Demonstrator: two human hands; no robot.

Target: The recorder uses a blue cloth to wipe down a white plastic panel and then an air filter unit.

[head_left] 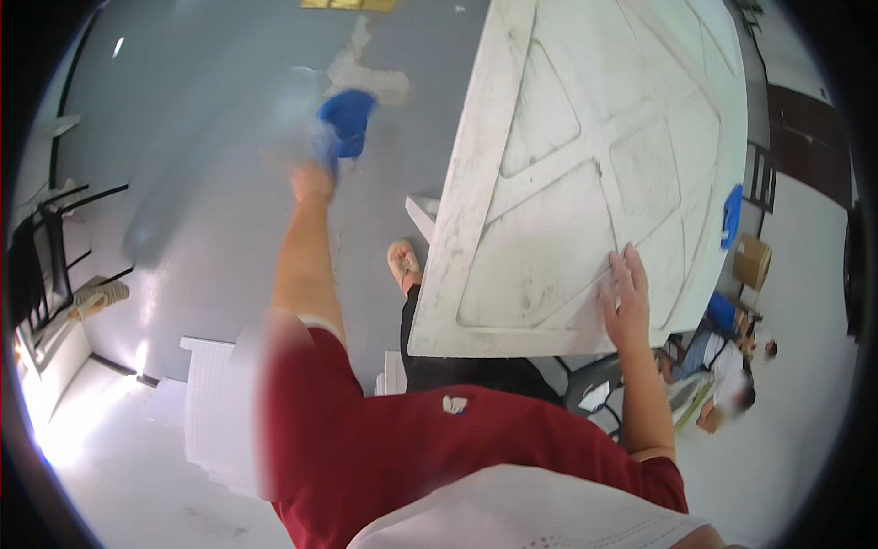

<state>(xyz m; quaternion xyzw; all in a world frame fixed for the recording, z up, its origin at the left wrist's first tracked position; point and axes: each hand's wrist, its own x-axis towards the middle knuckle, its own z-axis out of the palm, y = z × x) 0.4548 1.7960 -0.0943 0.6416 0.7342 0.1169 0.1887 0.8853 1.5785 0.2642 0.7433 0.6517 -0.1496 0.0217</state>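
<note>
My left hand (313, 181) is stretched out to the left above the grey floor and smeared by motion. Its fingers are closed on a blue thing (347, 122), blurred too, which looks like a cloth; its exact kind is unclear. Before me on the right stands a large white panel (631, 119) with raised ribs, recessed shapes and dark smudges. Resting against the panel's near right part, my right hand (627, 297) is open, its fingers spread and nothing in them.
Another blue thing (732, 217) shows at the panel's right edge. Stacked white sheets (210, 403) stand at lower left, with a black metal frame (41, 256) beyond them. A cardboard box (752, 262) and a seated person (727, 375) are at right. My foot (402, 263) is beside the panel.
</note>
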